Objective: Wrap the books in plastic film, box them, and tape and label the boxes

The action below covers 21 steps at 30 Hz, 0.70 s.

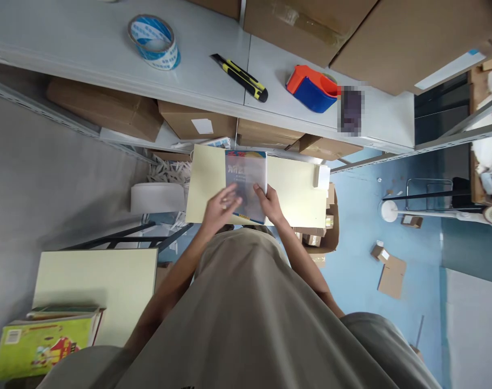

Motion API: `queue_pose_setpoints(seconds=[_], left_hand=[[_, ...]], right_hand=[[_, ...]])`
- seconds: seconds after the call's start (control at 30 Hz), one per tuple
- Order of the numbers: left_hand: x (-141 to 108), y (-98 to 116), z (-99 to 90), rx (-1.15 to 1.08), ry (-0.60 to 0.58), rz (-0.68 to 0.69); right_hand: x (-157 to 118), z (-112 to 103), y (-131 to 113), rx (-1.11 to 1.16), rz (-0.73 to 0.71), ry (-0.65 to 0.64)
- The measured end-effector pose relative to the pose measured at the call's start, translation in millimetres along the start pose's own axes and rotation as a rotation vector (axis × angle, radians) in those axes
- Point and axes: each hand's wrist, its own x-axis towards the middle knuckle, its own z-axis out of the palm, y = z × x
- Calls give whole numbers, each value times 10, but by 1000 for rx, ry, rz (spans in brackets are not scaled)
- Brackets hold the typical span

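Head camera view showed a thin rectangular book with a blue cover and red lettering at its top (246,181), lying at the centre of the frame on a narrow pale-yellow tabletop (296,189), under what looked like a hazy, translucent plastic covering (249,209). The bare right hand (271,204) gripped the book's right edge, thumb laid on top and the other fingers seemingly beneath, while the bare left hand (220,209) was at the lower left of the cover, its fingers loosely spread and gripping nothing. Judging by this, the handling was partway along: the covering appeared to be over the front already, but the book was not yet set aside, and whether the covering was closed could not be told. Across the top of the frame, a blue-and-white roll of adhesive tape (164,58), a black-and-yellow plastic utility knife (246,81) and a red-and-blue plastic tape dispenser (316,100) lay on a grey-white shelf (87,38), out of the hands. Motion blur softened the left fingertips, so contact with the cover was unclear; the right fingers under the book were hidden, the title was veiled, a dark item (351,111) at the upper right was pixelated beyond naming, and large brown cardboard boxes (310,27) ran off the top edge
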Motion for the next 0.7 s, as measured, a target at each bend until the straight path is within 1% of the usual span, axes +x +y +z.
queue_pose_setpoints(seconds=[0.03, 0.07, 0.1, 0.13, 0.17, 0.23, 0.3, 0.37, 0.43, 0.47, 0.5, 0.57, 0.63, 0.7], left_hand=[[88, -90, -141, -11, 140, -8], [178, -186, -281, -27, 248, -27], [262, -281, -410, -79, 288, -77], [330, -370, -523, -165, 266, -146], [379, -450, -617, -267, 207, -216], [417, -568, -737, -475, 67, -336], [398, -631, -786, -605, -28, -399], [372, -657, -798, -643, -82, -425], [377, -683, -811, -606, -94, -424], [397, -707, -825, -559, -73, -416], [431, -744, -847, -491, -34, -407], [541, -857, -918, -305, 79, -379], [710, -1008, -1019, -103, 194, -334], [932, -1168, -1131, 68, 260, -274]], right_hand=[[4, -13, -12, 53, 35, -38], [-2, -17, -26, 109, 74, -80], [-12, -13, -39, 166, 118, -125], [-23, -3, -49, 224, 162, -172], [-32, 8, -54, 277, 205, -217], [-29, 30, -41, 359, 277, -282], [5, 48, 0, 404, 330, -302], [62, 71, 66, 426, 366, -288], [135, 119, 154, 430, 387, -277], [180, 159, 206, 421, 392, -272], [232, 210, 264, 407, 392, -264], [370, 352, 397, 369, 381, -242], [563, 537, 548, 334, 373, -220], [806, 748, 703, 315, 383, -209]])
